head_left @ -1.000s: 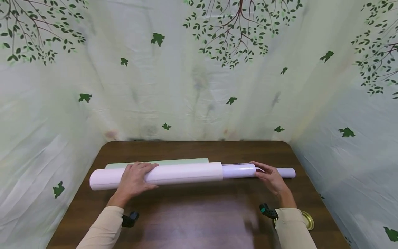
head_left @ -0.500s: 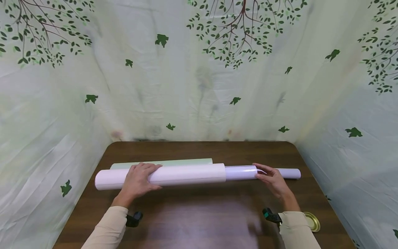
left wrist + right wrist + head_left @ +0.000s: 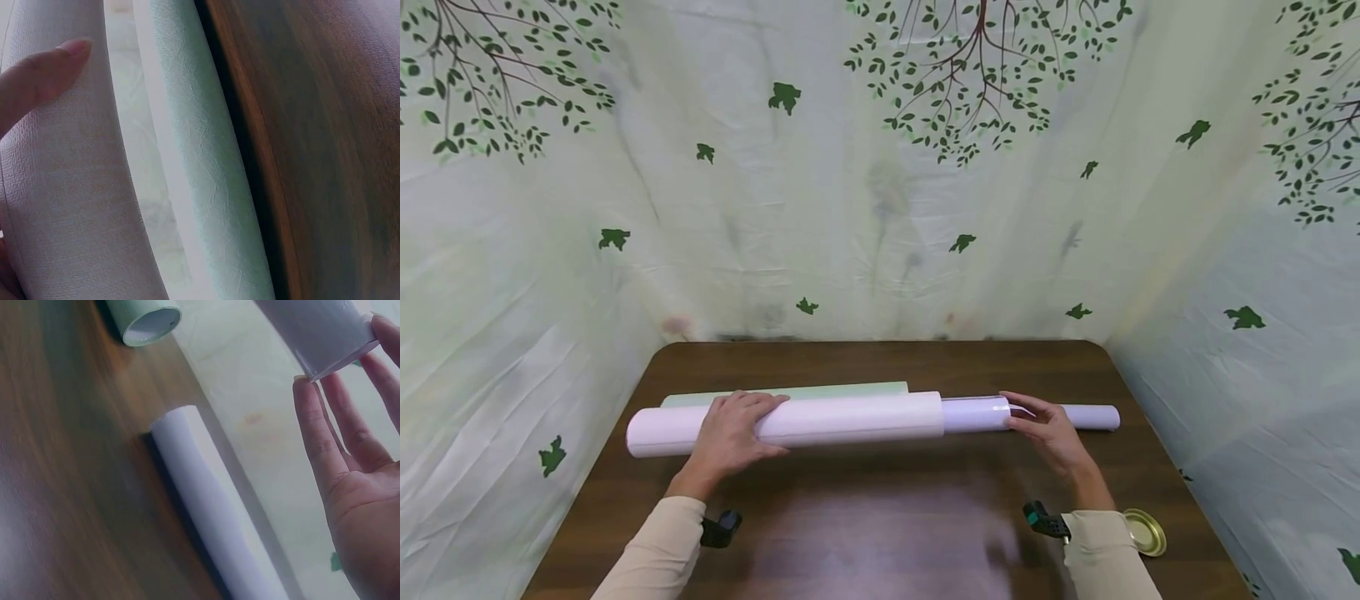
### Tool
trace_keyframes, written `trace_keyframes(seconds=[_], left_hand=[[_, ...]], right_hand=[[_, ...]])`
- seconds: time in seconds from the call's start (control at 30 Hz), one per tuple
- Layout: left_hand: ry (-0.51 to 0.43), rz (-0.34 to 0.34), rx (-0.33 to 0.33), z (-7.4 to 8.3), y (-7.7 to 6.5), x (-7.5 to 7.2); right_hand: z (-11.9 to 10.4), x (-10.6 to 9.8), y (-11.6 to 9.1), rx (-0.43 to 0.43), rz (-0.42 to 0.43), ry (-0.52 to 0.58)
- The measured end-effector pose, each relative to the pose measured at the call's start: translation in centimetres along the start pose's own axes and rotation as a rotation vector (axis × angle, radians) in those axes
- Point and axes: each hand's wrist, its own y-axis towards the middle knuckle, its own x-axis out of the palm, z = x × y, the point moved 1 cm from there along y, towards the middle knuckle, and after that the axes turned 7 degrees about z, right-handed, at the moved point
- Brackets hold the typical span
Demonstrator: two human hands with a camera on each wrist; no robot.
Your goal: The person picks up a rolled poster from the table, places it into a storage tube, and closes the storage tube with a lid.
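My left hand (image 3: 732, 437) grips a thick off-white wallpaper roll (image 3: 857, 419) from above, its thumb on the near side. In the left wrist view the roll's surface shows a fine woven-like texture, the thumb lying across it. From the roll's right end sticks out a narrower glossy lavender roll (image 3: 975, 414). My right hand (image 3: 1051, 437) holds that glossy roll's free end, with fingertips and thumb spread around the rim. In the right wrist view the fingertips (image 3: 305, 387) sit right at the rim of the glossy roll (image 3: 325, 331). Both rolls are held level over the table.
Behind lies a pale green crinkled roll (image 3: 850, 388) with a hollow end. A thin lavender roll (image 3: 212, 500) rests on the brown wooden table (image 3: 880, 517) at the right. A gold-coloured round lid (image 3: 1146, 533) sits by the right sleeve. Leaf-printed curtains (image 3: 880, 208) surround the table.
My right hand has moved left, and less of the glossy roll shows beyond the off-white one. The left hand keeps its grip. The head view has shifted slightly.
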Motion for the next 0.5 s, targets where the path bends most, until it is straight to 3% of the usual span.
trace_keyframes(seconds=[0.23, 0.5], left_hand=[[0.0, -0.004, -0.001, 0.0, 0.0, 0.1], [0.002, 0.007, 0.012, 0.0, 0.1, 0.3]], right_hand=[[0.6, 0.8, 0.2, -0.015, -0.018, -0.025], [0.8, 2.0, 0.3, -0.019, 0.023, -0.042]])
